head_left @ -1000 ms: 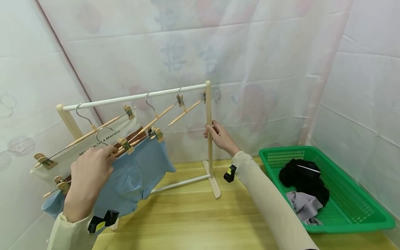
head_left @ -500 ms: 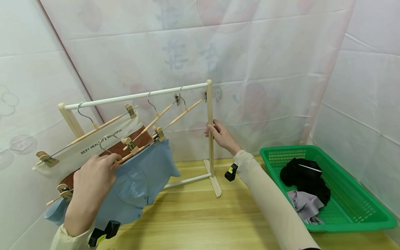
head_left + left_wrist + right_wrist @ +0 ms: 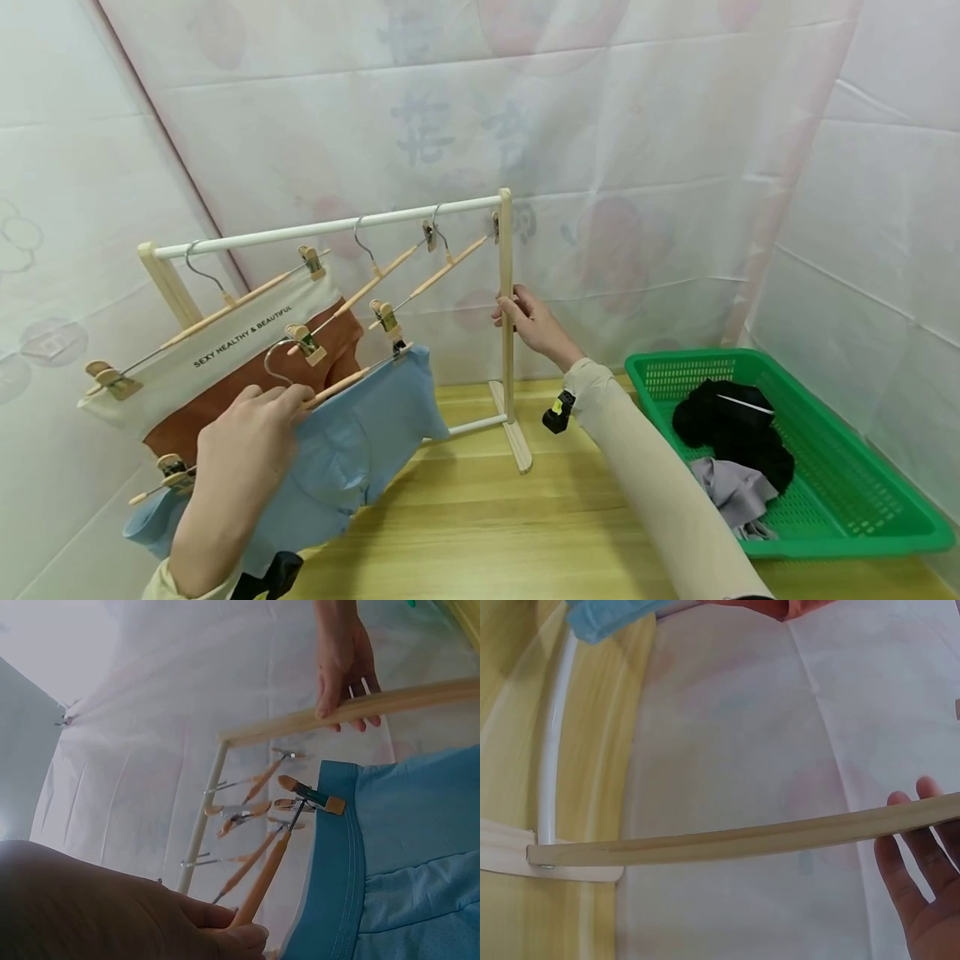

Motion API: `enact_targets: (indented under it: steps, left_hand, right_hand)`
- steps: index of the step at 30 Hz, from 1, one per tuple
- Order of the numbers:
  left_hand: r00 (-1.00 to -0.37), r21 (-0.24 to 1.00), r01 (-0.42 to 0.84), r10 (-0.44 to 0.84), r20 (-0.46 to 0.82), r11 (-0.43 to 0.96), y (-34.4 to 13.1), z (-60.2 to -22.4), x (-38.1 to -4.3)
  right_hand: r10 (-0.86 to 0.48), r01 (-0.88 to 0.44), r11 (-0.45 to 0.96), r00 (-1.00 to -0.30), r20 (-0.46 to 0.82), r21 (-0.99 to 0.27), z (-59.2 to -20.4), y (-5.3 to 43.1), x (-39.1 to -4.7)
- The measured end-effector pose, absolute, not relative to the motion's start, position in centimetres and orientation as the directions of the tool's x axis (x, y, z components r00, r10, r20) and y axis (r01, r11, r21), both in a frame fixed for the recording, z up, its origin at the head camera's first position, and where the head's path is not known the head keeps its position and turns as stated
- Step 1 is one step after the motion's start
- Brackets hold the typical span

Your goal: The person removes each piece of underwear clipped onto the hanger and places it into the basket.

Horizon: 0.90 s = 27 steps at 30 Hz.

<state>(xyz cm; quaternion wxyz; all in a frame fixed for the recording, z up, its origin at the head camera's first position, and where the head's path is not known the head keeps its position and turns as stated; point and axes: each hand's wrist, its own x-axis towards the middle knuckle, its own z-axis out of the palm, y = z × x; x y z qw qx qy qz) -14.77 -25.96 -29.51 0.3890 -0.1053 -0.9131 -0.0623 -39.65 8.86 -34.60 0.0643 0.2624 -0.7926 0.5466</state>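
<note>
My left hand [image 3: 243, 450] grips the wooden middle of a clip hanger [image 3: 337, 387], its metal hook rising above the fingers. Light-blue underpants [image 3: 397, 425] hang by their waistband from its clips, in front of a small clothes rack. In the left wrist view, one clip [image 3: 334, 804] bites the corner of the blue waistband. My right hand [image 3: 536, 325] holds the rack's right wooden post [image 3: 507, 258], thumb in front and fingers behind. From the rack's white bar [image 3: 300, 232] hangs a brown garment [image 3: 217, 412] with a white, lettered waistband, partly covered by my left hand.
Two bare clip hangers [image 3: 378, 271] hang at the bar's right half, close behind the held hanger. To the right stands a green basket [image 3: 840, 550] with black cloth [image 3: 731, 425] and grey cloth [image 3: 731, 487] in it. Printed curtains [image 3: 637, 167] enclose the wooden table [image 3: 450, 533].
My left hand has carried the hanger with the blue underpants right and downward, away from the brown garment, uncovering more of it. My right hand stays on the post.
</note>
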Motion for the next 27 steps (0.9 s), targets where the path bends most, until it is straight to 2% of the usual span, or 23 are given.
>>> enact_targets:
  steps: [9,13,18,21,27]
  left_hand:
    - [-0.643,-0.003,0.299,0.204,0.738,0.954,-23.8,-30.6,-14.3]
    - [-0.644,-0.026,0.323,0.239,0.727,0.946,-22.8,-30.8,-14.5]
    - [-0.643,-0.047,0.346,0.273,0.716,0.937,-21.6,-30.9,-14.8]
    - [-0.637,-0.049,0.374,0.295,0.712,0.926,-20.8,-30.9,-15.1]
    - [-0.649,-0.057,0.416,0.341,0.68,0.907,-18.9,-30.9,-16.0]
  right_hand:
    - [-0.389,-0.485,0.305,-0.849,0.357,-0.82,-33.9,9.6,-38.2]
    - [-0.417,-0.429,0.368,-0.869,0.267,-0.825,-33.1,10.5,-37.0]
    - [-0.387,-0.361,0.494,-0.906,0.171,-0.791,-32.2,12.2,-35.3]
    - [-0.408,-0.397,0.544,-0.895,0.18,-0.739,-31.6,13.4,-34.4]
    - [-0.513,-0.522,0.565,-0.829,0.223,-0.639,-30.8,15.2,-31.5]
